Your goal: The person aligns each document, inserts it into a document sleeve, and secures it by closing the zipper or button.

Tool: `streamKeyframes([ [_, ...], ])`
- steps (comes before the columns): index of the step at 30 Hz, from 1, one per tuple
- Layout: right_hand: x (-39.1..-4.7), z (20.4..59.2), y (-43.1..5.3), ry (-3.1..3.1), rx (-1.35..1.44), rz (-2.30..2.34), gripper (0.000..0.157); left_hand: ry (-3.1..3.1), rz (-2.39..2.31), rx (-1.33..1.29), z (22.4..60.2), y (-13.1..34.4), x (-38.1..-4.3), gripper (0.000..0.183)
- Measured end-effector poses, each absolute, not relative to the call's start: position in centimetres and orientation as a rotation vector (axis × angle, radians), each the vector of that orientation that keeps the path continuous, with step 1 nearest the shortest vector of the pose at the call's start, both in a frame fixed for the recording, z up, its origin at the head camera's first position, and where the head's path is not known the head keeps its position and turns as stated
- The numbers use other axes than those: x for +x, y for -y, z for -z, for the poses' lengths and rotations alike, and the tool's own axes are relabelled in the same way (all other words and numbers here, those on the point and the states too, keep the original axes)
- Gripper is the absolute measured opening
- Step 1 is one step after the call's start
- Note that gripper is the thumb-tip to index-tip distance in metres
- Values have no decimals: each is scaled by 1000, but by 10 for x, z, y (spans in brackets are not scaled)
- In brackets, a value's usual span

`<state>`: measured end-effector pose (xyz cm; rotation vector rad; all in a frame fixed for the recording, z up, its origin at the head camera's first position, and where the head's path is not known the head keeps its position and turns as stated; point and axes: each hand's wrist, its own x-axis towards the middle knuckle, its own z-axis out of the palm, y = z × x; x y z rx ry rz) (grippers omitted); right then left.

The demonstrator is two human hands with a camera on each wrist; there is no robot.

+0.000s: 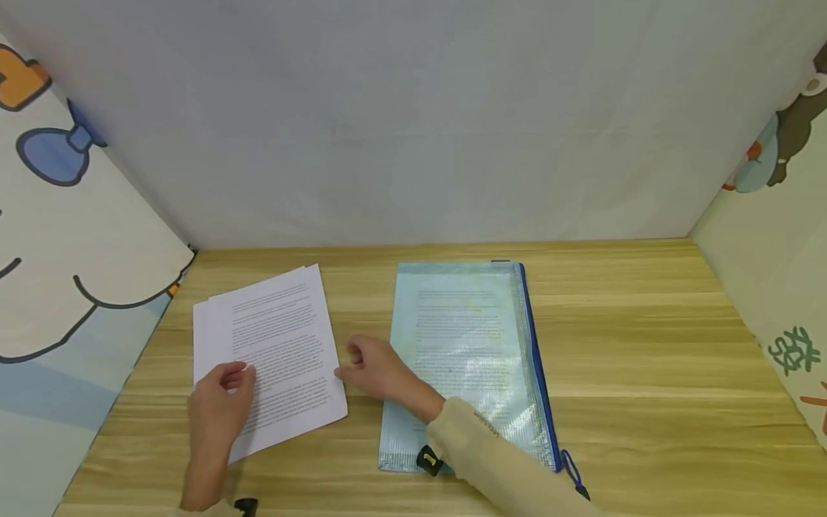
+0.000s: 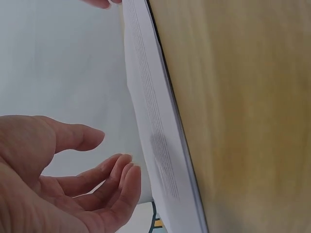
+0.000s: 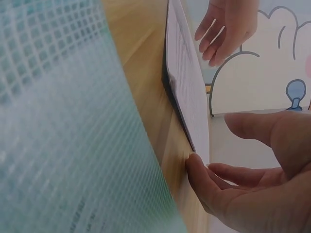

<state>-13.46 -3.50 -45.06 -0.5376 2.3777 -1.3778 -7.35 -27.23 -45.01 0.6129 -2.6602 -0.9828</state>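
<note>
A stack of printed paper sheets [image 1: 284, 345] lies slightly turned on the left part of the table, its edges not quite lined up. My left hand [image 1: 221, 402] hovers over the near left part of the stack; the left wrist view shows a gap between its thumb and loosely bent fingers, with nothing held. At the stack's right edge is my right hand [image 1: 377, 366], thumb and fingers apart. In the right wrist view, one fingertip [image 3: 194, 162] meets or nearly meets the paper's edge. Under the right forearm lies a light-blue mesh zip pouch [image 1: 461, 330], with a printed page visible through it.
The pouch has a dark blue zipper [image 1: 539, 373] along its right side, with a blue pull loop [image 1: 570, 467] near the front. Wood-grain table [image 1: 633, 359] spans the width. A pale wall [image 1: 439, 129] stands behind, and cartoon-printed panels [image 1: 97, 237] flank both sides.
</note>
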Motion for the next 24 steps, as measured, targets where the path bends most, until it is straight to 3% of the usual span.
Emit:
streamKeyframes([
  [3, -133, 450, 38, -2377, -546, 1363, 40, 2663, 984, 627, 450, 275, -72, 31],
  [7, -132, 451, 41, -2380, -596, 1374, 21, 2662, 970, 655, 452, 282, -70, 32],
  [14, -128, 449, 47, -2352, -584, 1380, 17, 2736, 985, 741, 451, 290, -67, 39],
  [19, -124, 449, 50, -2336, -563, 1372, 19, 2842, 1010, 778, 449, 296, -66, 50],
  [24, -123, 450, 51, -2354, -611, 1331, 32, 2870, 961, 768, 450, 303, -65, 54],
])
